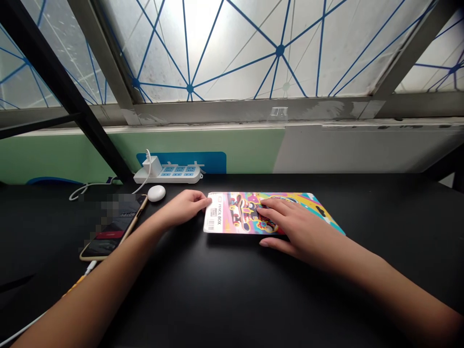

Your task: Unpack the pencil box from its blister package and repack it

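Observation:
A colourful flat pencil box lies on the black table, with a skateboard picture and a white label strip reading "PENCIL BOX" at its left end. My left hand is at that left end, fingers curled together and the tips pinching its edge near the far corner. Across the middle and right of the box rests my right hand, fingers stretched out over the printed top. Its thumb is apart from the fingers, by the near edge. Part of the picture is hidden under this hand.
Left of the box are a phone with a cable plugged in and a white rounded case. A power strip with a plugged charger stands against the wall. A black slanted bar crosses the upper left.

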`<state>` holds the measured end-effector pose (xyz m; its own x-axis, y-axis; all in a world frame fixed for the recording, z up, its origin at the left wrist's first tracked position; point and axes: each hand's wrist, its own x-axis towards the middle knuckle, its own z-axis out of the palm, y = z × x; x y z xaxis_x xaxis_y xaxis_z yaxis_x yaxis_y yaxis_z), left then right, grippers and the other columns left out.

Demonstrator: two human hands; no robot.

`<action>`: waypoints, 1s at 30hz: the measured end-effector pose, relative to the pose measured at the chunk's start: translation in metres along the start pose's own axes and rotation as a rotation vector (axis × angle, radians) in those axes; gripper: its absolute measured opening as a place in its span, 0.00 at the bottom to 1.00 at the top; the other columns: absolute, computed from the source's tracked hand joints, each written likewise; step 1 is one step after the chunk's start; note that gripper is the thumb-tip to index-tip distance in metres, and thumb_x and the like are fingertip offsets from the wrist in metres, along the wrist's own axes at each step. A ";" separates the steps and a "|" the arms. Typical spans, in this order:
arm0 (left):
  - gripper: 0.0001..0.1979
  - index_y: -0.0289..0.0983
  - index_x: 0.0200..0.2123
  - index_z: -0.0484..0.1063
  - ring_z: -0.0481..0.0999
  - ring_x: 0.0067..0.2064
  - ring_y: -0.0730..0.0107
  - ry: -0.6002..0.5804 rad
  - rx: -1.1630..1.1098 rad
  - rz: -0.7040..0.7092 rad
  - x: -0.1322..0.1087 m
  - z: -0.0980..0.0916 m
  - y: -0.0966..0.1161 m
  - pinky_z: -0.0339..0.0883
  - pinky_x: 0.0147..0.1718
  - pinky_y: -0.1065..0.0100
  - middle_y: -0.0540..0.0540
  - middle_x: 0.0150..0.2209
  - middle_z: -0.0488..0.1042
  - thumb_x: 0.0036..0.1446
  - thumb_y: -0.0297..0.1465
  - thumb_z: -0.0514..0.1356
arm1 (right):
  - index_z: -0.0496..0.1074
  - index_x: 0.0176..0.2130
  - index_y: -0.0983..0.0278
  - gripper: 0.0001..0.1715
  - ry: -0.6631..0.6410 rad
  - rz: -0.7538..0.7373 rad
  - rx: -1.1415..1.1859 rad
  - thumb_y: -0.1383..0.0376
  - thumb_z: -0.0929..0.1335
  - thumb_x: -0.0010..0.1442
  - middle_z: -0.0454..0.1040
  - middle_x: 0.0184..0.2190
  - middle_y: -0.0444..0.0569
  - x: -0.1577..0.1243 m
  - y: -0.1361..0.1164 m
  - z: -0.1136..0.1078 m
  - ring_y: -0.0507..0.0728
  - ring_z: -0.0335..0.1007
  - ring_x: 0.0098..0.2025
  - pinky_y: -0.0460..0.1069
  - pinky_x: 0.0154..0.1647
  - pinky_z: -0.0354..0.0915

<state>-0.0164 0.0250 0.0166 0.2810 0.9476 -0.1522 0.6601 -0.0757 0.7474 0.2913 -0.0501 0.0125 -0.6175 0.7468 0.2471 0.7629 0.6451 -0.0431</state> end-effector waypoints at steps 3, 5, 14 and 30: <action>0.19 0.38 0.28 0.70 0.64 0.23 0.73 -0.052 -0.141 -0.037 -0.002 0.018 0.006 0.55 0.24 0.72 0.53 0.22 0.68 0.57 0.49 0.60 | 0.67 0.64 0.62 0.33 -0.013 -0.006 -0.010 0.52 0.69 0.65 0.67 0.65 0.61 0.001 -0.006 0.002 0.72 0.64 0.65 0.69 0.59 0.67; 0.20 0.38 0.27 0.67 0.62 0.20 0.75 -0.113 -0.229 -0.077 -0.004 0.026 0.009 0.53 0.21 0.73 0.55 0.19 0.65 0.58 0.49 0.60 | 0.65 0.65 0.62 0.34 -0.020 -0.038 -0.014 0.52 0.69 0.65 0.65 0.67 0.61 0.003 -0.012 0.005 0.72 0.61 0.67 0.69 0.61 0.65; 0.22 0.40 0.26 0.59 0.58 0.16 0.80 -0.236 -0.469 -0.132 -0.007 0.039 0.009 0.47 0.15 0.75 0.57 0.20 0.61 0.59 0.50 0.60 | 0.64 0.65 0.70 0.36 0.047 -0.162 -0.132 0.56 0.70 0.65 0.64 0.67 0.67 0.025 -0.041 0.024 0.77 0.60 0.67 0.71 0.62 0.64; 0.22 0.40 0.29 0.58 0.52 0.17 0.83 -0.144 -0.440 -0.130 0.011 0.003 -0.013 0.41 0.16 0.75 0.59 0.22 0.57 0.60 0.49 0.61 | 0.60 0.69 0.66 0.40 -0.064 -0.182 -0.045 0.53 0.69 0.65 0.61 0.69 0.64 0.081 -0.052 0.026 0.72 0.58 0.69 0.68 0.64 0.61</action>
<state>-0.0197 0.0349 0.0032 0.3295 0.8857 -0.3271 0.3473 0.2085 0.9143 0.1964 -0.0185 0.0093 -0.7558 0.6282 0.1849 0.6445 0.7635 0.0403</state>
